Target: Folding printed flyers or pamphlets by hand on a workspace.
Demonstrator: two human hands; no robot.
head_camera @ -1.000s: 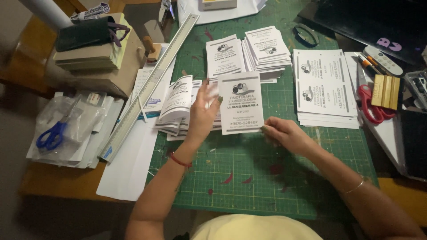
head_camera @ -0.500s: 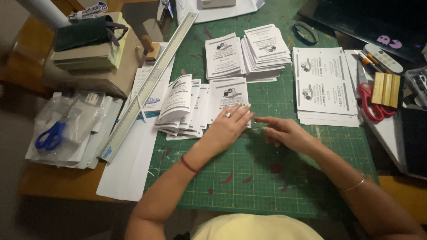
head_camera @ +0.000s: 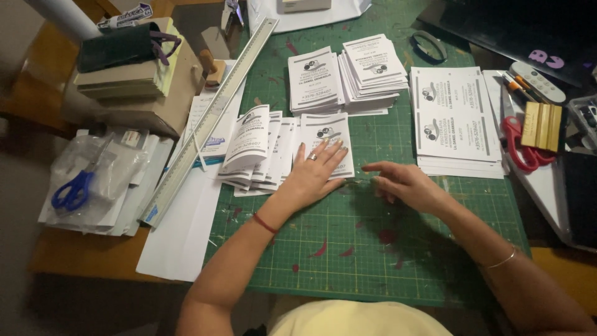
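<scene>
The wooden worktop (head_camera: 74,255) carries a green gridded cutting mat (head_camera: 373,249) that fills the centre and lower part of the frame. On the mat, at centre left, lies a fanned row of small white printed paper leaflets (head_camera: 261,149); the rightmost leaflet (head_camera: 329,134) lies flat on the mat at the end of the row. The left hand (head_camera: 314,174) rests on this leaflet with fingers spread and palm down, pressing the lower half of the sheet to the mat. The right hand (head_camera: 401,183) lies just beside it, to the right of centre, fingers loosely extended toward the left hand and holding nothing visible. Judged from its look, the leaflet is thin, light and flexible: it will bend under its own weight, slide readily on the smooth mat and crease if pinched hard. It is best taken at a free edge or corner, between thumb and fingertip, while the other hand holds the row flat. Two neat stacks of like leaflets (head_camera: 348,78) sit at upper centre, and a long metal ruler (head_camera: 211,118) lies diagonally at upper left.
</scene>
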